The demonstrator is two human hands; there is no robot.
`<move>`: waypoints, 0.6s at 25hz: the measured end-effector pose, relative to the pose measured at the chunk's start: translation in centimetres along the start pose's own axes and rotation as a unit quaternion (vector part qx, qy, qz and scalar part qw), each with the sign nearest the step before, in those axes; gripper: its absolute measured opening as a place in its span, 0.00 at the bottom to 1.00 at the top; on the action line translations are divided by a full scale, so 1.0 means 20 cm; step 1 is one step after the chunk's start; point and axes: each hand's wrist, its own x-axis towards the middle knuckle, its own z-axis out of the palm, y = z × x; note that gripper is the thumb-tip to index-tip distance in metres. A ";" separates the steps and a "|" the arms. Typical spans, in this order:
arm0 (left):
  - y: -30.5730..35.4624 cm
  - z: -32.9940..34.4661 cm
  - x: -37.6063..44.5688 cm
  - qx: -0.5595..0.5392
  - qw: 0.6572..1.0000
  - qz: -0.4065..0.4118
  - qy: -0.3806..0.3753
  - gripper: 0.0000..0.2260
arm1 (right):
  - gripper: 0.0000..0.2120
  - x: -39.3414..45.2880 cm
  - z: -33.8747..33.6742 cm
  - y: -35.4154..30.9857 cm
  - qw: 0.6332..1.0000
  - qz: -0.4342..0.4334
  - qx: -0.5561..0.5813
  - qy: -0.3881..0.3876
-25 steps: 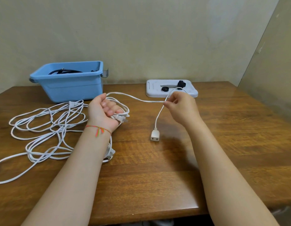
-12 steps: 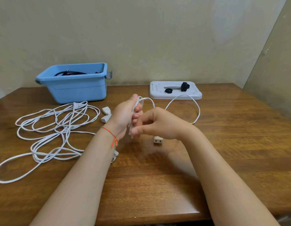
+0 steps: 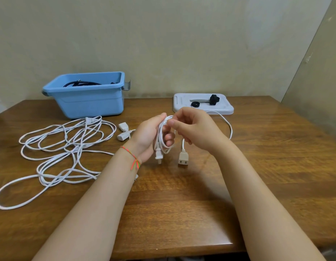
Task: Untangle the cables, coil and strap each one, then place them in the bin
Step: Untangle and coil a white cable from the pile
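Observation:
My left hand [image 3: 148,136] holds a small coil of white cable [image 3: 161,140] above the middle of the table; its two-pin plug [image 3: 158,155] hangs below my palm. My right hand [image 3: 193,129] pinches the same cable at the top of the coil. The free end runs in a loop [image 3: 227,125] to the right and ends in a beige socket [image 3: 182,157] hanging below my right hand. A tangle of white cables [image 3: 65,146] lies on the left of the table. The blue bin [image 3: 88,97] stands at the back left with a black cable [image 3: 78,83] inside.
A white tray [image 3: 225,108] at the back centre carries black straps [image 3: 213,99] and a black ring [image 3: 195,104]. Two white connectors [image 3: 123,131] lie between the tangle and my left hand. The wooden table [image 3: 267,157] meets the wall behind and a wall at right.
My right hand brought the cable from the far right over to my left hand, adding a loop to the coil. The socket end now hangs lifted below my right hand.

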 end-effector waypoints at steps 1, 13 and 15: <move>0.00 0.00 0.01 -0.029 1.000 0.006 0.003 0.19 | 0.10 0.01 0.01 0.01 1.000 0.004 -0.010 0.008; 0.01 -0.05 0.01 -0.043 0.998 -0.049 -0.018 0.24 | 0.08 0.03 0.01 0.05 0.996 0.009 -0.056 0.075; 0.01 -0.06 0.01 -0.109 0.993 -0.036 0.000 0.23 | 0.08 0.02 0.03 0.05 0.995 0.014 -0.086 0.042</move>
